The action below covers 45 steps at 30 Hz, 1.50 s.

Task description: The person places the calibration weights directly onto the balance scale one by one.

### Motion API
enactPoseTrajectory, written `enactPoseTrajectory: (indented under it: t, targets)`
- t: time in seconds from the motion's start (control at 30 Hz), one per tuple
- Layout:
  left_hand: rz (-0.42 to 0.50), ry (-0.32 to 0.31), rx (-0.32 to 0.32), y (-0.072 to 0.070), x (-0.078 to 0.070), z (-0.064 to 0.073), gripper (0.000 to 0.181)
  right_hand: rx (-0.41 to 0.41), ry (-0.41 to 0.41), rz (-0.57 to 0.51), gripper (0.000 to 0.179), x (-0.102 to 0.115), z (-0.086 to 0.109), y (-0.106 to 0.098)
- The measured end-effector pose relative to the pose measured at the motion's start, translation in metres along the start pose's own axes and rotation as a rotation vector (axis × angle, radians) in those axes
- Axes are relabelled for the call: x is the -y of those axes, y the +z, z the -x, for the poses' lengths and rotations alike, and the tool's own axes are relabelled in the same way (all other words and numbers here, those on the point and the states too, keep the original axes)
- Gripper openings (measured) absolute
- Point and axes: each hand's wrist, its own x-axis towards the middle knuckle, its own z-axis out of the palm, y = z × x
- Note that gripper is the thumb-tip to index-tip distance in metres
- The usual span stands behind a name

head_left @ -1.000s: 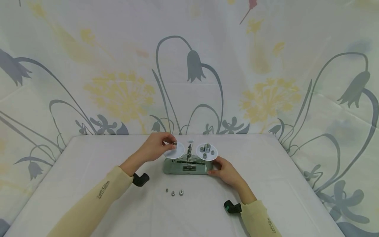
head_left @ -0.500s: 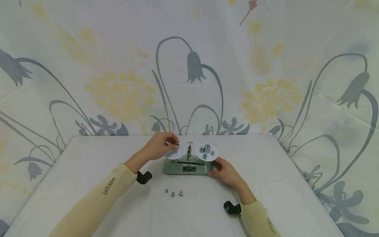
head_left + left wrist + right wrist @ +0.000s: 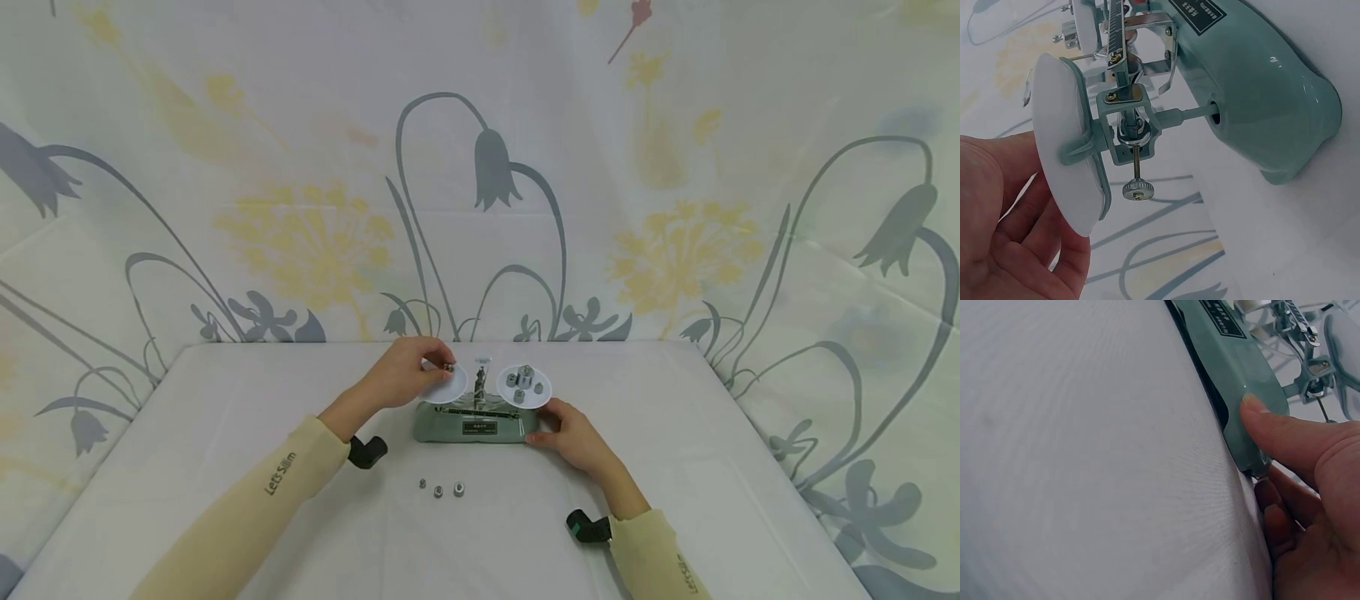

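Note:
A green two-pan balance scale (image 3: 442, 425) stands on the white table. Over its left white pan (image 3: 448, 392), my left hand (image 3: 397, 377) pinches a small metal weight (image 3: 449, 367) between thumb and fingertips. In the left wrist view the pan (image 3: 1063, 150) hides those fingertips and the weight. My right hand (image 3: 576, 435) grips the right end of the green base, its thumb (image 3: 1272, 422) on the front and the other fingers behind. Several metal weights, among them a tall one (image 3: 525, 377), stand on the right pan (image 3: 535, 401).
Three small loose weights, the largest (image 3: 459, 489) at the right, stand in a row on the tablecloth (image 3: 480, 550) in front of the scale. A flower-patterned cloth (image 3: 315, 167) hangs behind the table. Dark cameras (image 3: 589, 527) sit at both wrists.
My left hand has shifted slightly right over the left pan with the weight, then dipped a little. The right hand and the scale have stayed put.

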Motion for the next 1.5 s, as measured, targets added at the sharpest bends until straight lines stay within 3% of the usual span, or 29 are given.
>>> enactPoseTrajectory:
  t: [0.53, 0.8, 1.03, 1.27, 1.5]
  targets:
    - [0.038, -0.023, -0.015, -0.003, 0.005, 0.005, 0.015, 0.002, 0.002, 0.014, 0.052, 0.001, 0.0, 0.0]
    - [0.031, 0.012, -0.047, -0.007, 0.008, 0.014, 0.016, 0.003, 0.001, 0.0, 0.052, 0.002, 0.001, -0.001]
    - [0.036, -0.017, -0.094, -0.015, 0.006, 0.025, 0.016, 0.007, 0.001, -0.002, 0.053, 0.001, 0.0, 0.0]
    - [0.046, -0.007, -0.145, -0.023, 0.01, 0.044, 0.016, 0.013, 0.005, 0.005, 0.052, 0.003, 0.0, -0.001]
    - [0.069, -0.032, -0.155, -0.032, 0.014, 0.062, 0.015, 0.014, 0.005, 0.009, 0.054, 0.002, 0.0, -0.001]
